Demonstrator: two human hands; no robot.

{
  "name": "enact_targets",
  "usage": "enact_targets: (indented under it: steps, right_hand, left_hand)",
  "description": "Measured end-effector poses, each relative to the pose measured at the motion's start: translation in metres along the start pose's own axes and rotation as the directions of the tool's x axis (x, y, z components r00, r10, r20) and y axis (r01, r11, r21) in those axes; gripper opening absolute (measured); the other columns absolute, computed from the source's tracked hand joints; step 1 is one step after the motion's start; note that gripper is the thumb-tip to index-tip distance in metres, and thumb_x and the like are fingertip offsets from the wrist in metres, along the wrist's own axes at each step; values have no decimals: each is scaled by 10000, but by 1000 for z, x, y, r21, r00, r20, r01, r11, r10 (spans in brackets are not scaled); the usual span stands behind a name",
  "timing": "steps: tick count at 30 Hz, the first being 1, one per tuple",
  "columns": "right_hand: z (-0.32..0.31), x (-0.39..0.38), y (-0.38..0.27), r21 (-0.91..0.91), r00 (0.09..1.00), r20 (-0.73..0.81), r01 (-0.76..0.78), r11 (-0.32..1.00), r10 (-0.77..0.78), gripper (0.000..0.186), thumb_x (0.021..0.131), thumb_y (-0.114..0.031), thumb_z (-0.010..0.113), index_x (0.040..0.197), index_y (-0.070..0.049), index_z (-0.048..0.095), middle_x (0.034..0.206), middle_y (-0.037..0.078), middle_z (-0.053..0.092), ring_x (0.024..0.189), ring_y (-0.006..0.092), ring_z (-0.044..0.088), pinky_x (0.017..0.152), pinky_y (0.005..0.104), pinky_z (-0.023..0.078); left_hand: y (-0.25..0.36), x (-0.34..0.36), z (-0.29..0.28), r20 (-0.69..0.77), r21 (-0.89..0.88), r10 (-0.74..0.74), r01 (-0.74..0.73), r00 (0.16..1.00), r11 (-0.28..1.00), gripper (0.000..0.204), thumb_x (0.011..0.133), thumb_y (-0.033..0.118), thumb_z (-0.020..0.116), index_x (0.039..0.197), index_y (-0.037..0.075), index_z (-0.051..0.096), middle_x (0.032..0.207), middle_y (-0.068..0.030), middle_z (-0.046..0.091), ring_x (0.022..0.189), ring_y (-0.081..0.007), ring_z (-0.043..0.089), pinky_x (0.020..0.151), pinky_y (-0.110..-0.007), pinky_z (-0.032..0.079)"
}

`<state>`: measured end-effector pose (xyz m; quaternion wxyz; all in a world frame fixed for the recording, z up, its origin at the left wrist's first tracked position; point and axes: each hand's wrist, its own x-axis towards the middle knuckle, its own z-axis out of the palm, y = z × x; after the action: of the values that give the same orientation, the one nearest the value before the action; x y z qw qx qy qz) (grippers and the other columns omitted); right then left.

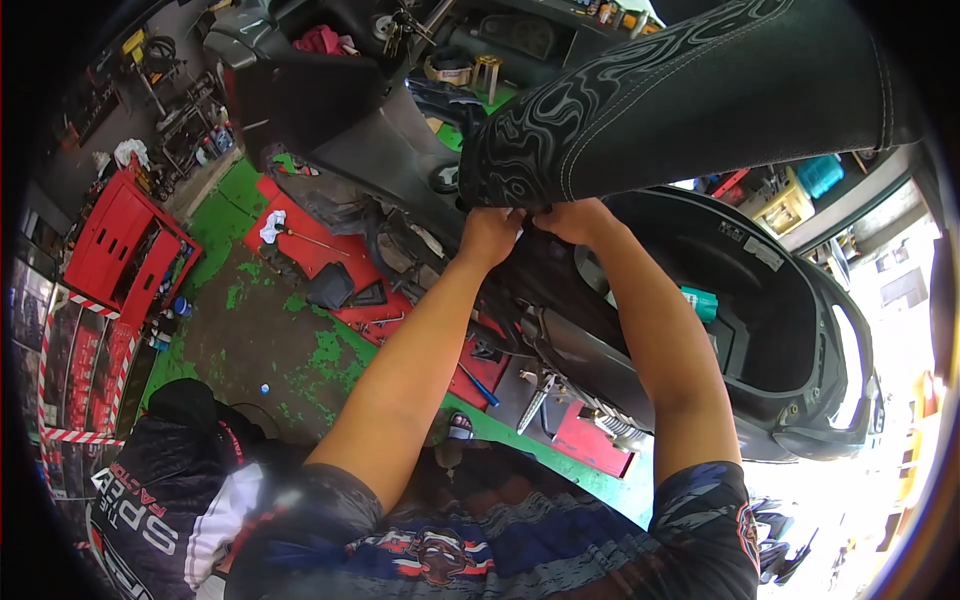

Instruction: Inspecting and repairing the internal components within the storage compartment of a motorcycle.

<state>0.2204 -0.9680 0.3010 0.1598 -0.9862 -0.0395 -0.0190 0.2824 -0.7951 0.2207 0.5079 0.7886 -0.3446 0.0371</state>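
Note:
A scooter's black seat (680, 105), with grey swirled trim and pale stitching, stands tilted up in front of me. Both my arms reach to its lower front end. My left hand (487, 238) has its fingers drawn together just below the seat's edge, a small pale bit showing by the fingertips. Close beside it on the right, my right hand (578, 221) is bent inward with its fingers curled and pressed together. The seat's edge and the hands themselves hide what the fingertips grip. Right of my right forearm gapes the black under-seat storage bin (775, 345), with a teal object (700, 304) at its side.
The scooter's grey front panel (345, 125) rises at the far left. Tools and dark parts lie on a red platform (300, 243), including a blue-handled tool (478, 386). A red tool cabinet (125, 250) stands left. Another person in a black-and-white jacket (165, 490) is close at my lower left.

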Motion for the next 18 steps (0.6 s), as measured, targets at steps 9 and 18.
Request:
enact_targets:
  steps: [9,18]
  right_hand:
    - [-6,0,-10,82,987,-155,55,995,-41,291,784,-186,715,1057,-86,741,1116,160,711,1041,381,651,918,422,512]
    - [-9,-2,-19,92,987,-133,99,991,-86,301,782,-179,715,1068,-91,744,1028,149,735,1028,350,670,907,415,522]
  left_hand:
    - [-5,3,-1,-8,-14,-8,8,1000,1000,320,929,197,629,1220,69,661,1244,-216,651,1178,-446,580,964,-477,474]
    - [-11,1,2,-21,-20,-3,2,1000,1000,323,930,196,629,1227,71,661,1236,-207,659,1174,-439,583,964,-472,475]
